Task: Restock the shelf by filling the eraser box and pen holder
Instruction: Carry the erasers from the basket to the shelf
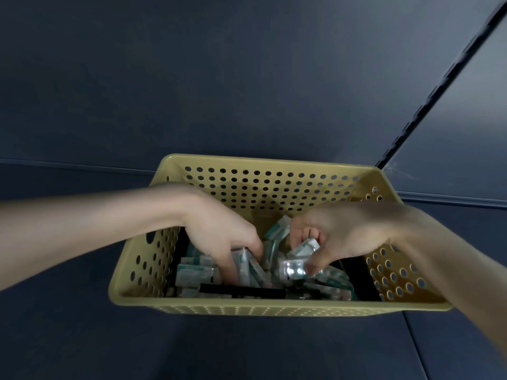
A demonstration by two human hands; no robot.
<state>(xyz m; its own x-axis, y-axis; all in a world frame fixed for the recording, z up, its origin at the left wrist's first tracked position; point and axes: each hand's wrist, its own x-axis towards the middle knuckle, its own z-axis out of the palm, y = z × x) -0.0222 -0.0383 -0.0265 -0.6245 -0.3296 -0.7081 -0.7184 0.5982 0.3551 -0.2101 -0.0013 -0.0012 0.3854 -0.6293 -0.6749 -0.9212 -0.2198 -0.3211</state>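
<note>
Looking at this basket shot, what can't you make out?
Head view:
Print on the eraser packs: blurred, too small.
Left hand fingertips: buried among the packs it grips.
Right hand: hides the packs beneath it.
Black pens: partly behind the basket near rim; count unclear.
Eraser box, pen holder: outside the frame.

My left forearm (pixel 96 215) came in bare from the left edge at mid-height, and my right forearm (pixel 439 256) rose from the lower right. Both wrists bent downward toward the centre of the frame. My left hand (pixel 219 237) lay knuckles up, its fingers curled down round a wrapped eraser (pixel 244 263). My right hand (pixel 337 237) faced it, well apart, with fingers (pixel 307 233) curled inward and thumb (pixel 315 263) pinching a clear packet (pixel 295 270).
</note>
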